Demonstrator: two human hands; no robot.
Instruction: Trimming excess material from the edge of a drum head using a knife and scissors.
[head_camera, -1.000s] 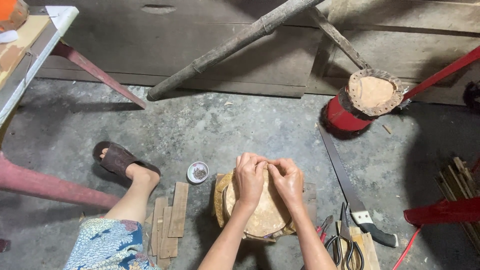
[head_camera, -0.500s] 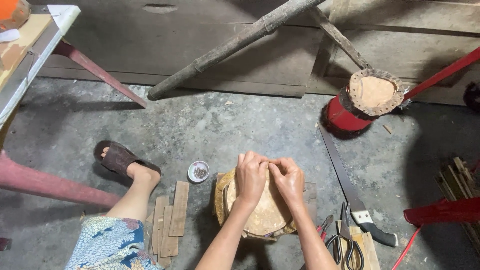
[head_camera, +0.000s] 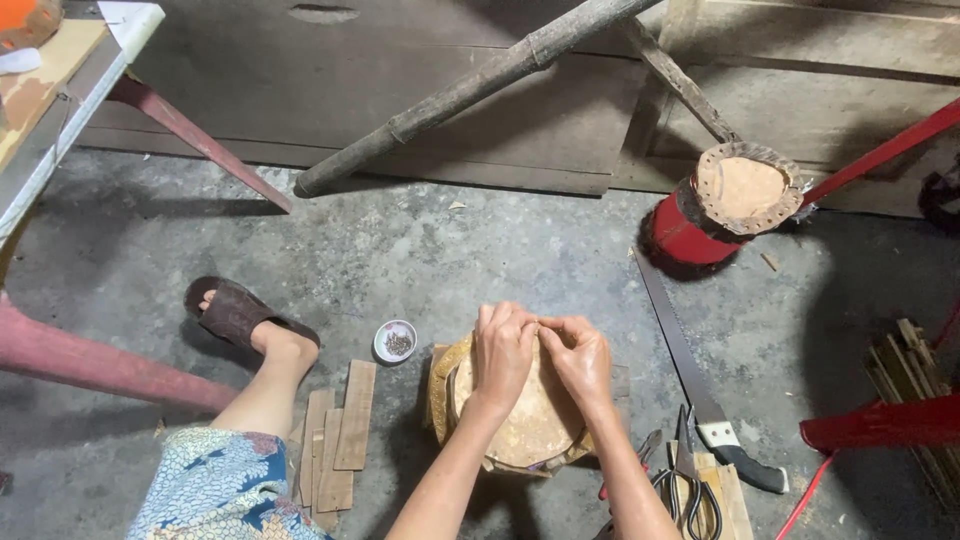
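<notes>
Pinching the far rim of a round skin-covered drum (head_camera: 520, 425) on the concrete floor (head_camera: 480, 250), both hands are curled tight together, left hand (head_camera: 503, 352) touching right hand (head_camera: 578, 358). A little dish (head_camera: 395, 341) is sitting just left, a handsaw (head_camera: 690, 375) lying to the right.

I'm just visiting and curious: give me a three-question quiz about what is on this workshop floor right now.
1. True or false: both hands rest on the skin-covered drum.
2. What lies right of the drum: A) a saw, B) a hammer, C) a broom?
3. What colour is the body of the second drum by the wall?

Key: 1 true. 2 A, the saw. 3 red.
</notes>
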